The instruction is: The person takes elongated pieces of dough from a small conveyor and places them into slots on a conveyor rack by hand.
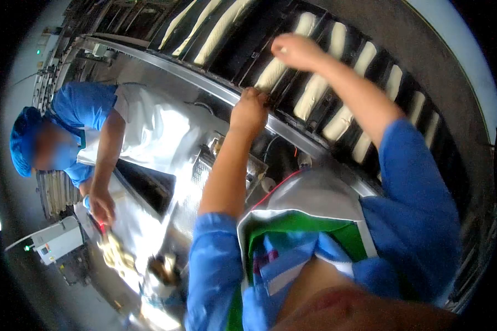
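Long pale dough strips [315, 94] lie in the slots of dark baking pans [298, 83]. My left hand [249, 113] is closed at the pans' near edge, by the near end of one dough strip [271, 74]; its fingertips and whatever they grip are hidden. Over the same strip, farther along, my right hand [298, 52] is curled with the fingertips pressed together. A small pale spot shows at those fingertips, too small to name.
A metal rail [204, 83] runs along the pans' near side. More dough strips [221, 30] lie in pans to the left. At left, a co-worker [99, 121] in a blue cap leans over a work surface with pale dough pieces [116, 256] beside a white scale-like device [58, 240].
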A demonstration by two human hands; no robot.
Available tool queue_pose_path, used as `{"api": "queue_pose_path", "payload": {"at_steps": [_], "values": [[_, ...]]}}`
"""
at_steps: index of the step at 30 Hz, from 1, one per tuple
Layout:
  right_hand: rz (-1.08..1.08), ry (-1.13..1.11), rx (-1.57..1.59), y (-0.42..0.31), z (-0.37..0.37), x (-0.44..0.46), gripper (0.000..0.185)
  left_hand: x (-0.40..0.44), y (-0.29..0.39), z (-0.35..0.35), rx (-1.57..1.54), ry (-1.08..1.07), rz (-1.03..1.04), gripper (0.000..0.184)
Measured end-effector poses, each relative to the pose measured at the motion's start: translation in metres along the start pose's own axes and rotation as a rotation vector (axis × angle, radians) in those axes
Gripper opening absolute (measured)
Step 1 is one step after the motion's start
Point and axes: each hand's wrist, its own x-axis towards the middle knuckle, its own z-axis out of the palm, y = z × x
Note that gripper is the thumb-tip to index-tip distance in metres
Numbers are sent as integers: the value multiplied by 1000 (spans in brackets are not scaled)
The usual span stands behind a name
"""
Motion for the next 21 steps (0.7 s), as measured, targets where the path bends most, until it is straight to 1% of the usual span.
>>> {"api": "queue_pose_path", "payload": {"at_steps": [1,2,3,4,6,7,9,10,12,13,14,15,16,17,18,19,20,21], "values": [[-33,-17,-55,18,-3,15,15,3,-7,4,-9,21,34,28],[-26,-90,-117,41,1,27,21,4,-12,6,-16,41,66,29],[64,-243,-292,58,4,35,25,4,-15,6,-17,45,50,29],[80,-286,-480,70,2,34,33,2,-17,4,3,65,68,32],[392,-143,-637,78,2,38,39,1,-20,0,27,88,76,35],[376,-147,-635,73,5,44,39,2,-22,0,4,87,88,38],[439,-159,-832,63,15,50,40,2,-25,4,-27,79,90,41],[430,-169,-829,53,25,46,40,2,-27,9,-27,98,92,42],[191,74,-531,21,49,31,35,6,-33,15,-23,159,78,42],[174,-53,-397,-5,46,20,34,6,-35,19,78,187,118,40],[143,-193,-258,-34,45,7,33,5,-35,16,-10,179,85,38],[62,-163,-300,-48,54,-11,32,12,-42,26,81,143,87,36],[-25,-131,-330,-53,64,-27,32,12,-39,25,-2,97,23,35],[-13,-140,-297,-62,62,-32,32,9,-36,22,-2,59,-34,35],[2,-147,-269,-62,63,-34,32,7,-34,18,47,41,23,52],[-10,-83,-291,-64,69,-37,33,-2,-30,13,118,25,11,56],[-10,-22,-316,-67,72,-41,33,-9,-33,23,190,138,84,59],[-15,-65,-328,-73,68,-48,34,-29,-33,21,148,200,83,58]]}}
